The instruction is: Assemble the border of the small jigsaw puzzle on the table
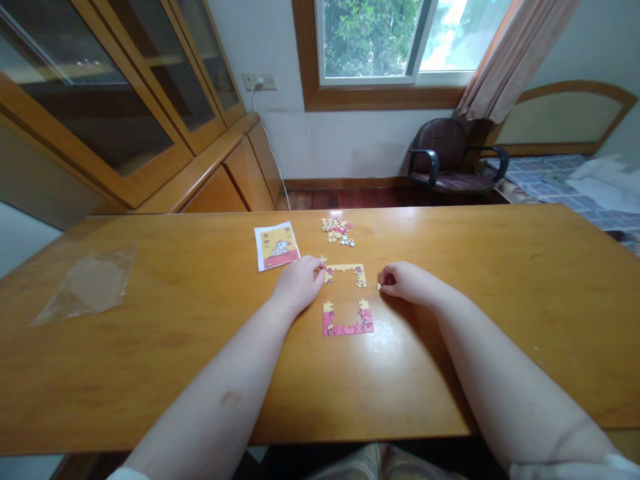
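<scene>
A partly joined jigsaw lies on the wooden table [150,320]. Its yellow top strip [346,273] sits above its pink and yellow bottom strip [347,320]. My left hand [299,283] rests fingers down on the left end of the top strip. My right hand [405,280] is curled just right of the strip, pinching what looks like a small yellow puzzle piece [379,286]. A pile of loose pieces [339,231] lies farther back. The reference picture card [277,245] lies to the left of my left hand.
A clear plastic bag [90,283] lies at the table's left. Behind the table stand a wooden glass-door cabinet [115,100], a dark office chair [445,157] under the window, and a bed [575,183] at the right.
</scene>
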Motion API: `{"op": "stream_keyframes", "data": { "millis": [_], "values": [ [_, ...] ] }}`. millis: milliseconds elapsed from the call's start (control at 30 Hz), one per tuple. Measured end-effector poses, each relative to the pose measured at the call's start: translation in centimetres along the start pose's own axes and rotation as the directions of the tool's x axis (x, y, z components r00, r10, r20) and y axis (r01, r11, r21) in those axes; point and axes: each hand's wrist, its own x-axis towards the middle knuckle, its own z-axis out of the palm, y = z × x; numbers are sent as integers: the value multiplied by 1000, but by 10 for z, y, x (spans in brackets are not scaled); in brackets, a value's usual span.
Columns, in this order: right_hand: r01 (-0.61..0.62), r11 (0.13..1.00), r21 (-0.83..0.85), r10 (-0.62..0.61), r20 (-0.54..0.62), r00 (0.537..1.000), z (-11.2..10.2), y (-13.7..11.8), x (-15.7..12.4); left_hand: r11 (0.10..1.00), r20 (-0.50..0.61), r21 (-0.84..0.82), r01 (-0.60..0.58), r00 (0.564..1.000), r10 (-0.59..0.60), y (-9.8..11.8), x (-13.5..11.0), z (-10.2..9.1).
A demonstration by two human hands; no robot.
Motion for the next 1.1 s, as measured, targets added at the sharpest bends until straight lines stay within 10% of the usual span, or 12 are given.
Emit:
{"op": "stream_keyframes", "data": {
  "millis": [733, 1100],
  "values": [
    [87, 976, 200, -67, -107, 992, 0, 0, -1, 1000, 5, -17, -15, 1000, 15, 1, 0, 0],
    [196, 700, 687, -142, -136, 981, 31, -12, 8, 901, 55, -84, -426, 901, 431, 8, -7, 8]
  ]
}}
